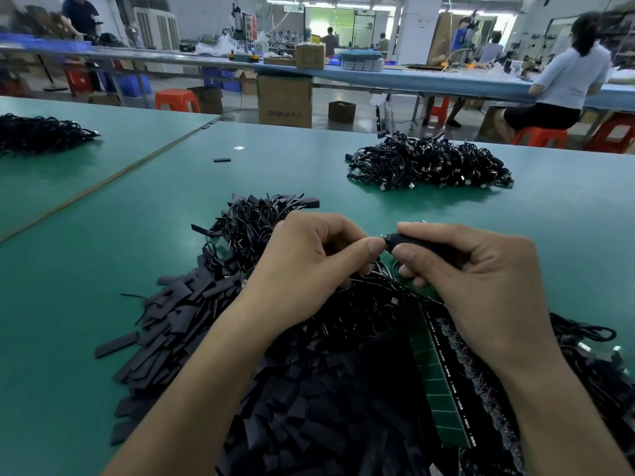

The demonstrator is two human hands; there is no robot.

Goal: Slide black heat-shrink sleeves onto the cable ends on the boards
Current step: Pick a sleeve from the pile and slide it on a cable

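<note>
Where the black sleeve (pixel 426 244) sits at frame centre, my right hand (pixel 481 280) curls its grip round it — my left hand (pixel 309 262) pinches the cable end (pixel 383 239) at its mouth, above the green board (pixel 434 372); loose sleeves (pixel 178 314) pile lower left on the worktop (pixel 103 235).

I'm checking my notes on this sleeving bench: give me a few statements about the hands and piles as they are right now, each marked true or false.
1. The right hand grips a black sleeve. True.
2. The left hand lies flat and open on the table. False: its thumb and fingers pinch what looks like a cable end at the sleeve's mouth.
3. The pile of loose sleeves lies right of both hands. False: it lies to their left.
4. A heap of black cables sits on the green table beyond the hands. True.
</note>
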